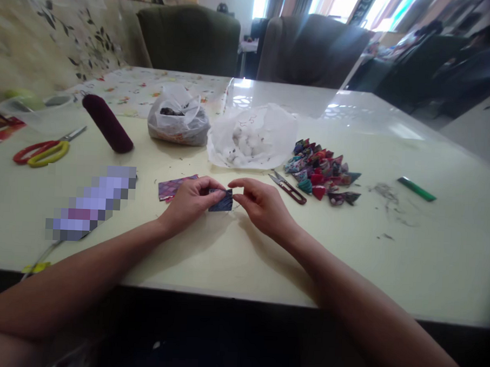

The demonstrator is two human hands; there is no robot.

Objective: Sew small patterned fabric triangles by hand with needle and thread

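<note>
Between the thumb and fingers of my left hand (193, 197) is a small dark blue fabric piece (221, 201), held a little above the table. My right hand (258, 202) is at the fabric's right edge, thumb and index finger curled close together. Whatever they pinch is too small to make out; a faint thread seems to hang beneath them. Patterned fabric pieces (170, 188) lie partly under my left hand. Thread snips (288, 188) rest to the right of my right hand, beside a heap of colourful pointed fabric pieces (321, 170).
Behind my hands stand a bag of white stuffing (250, 140) and a plastic bag with dark contents (178, 118). A maroon cylinder (107, 123), scissors (47, 150) and a blurred-out object (93, 201) are left. A green stick-like item (416, 189) and thread scraps (386, 194) lie right.
</note>
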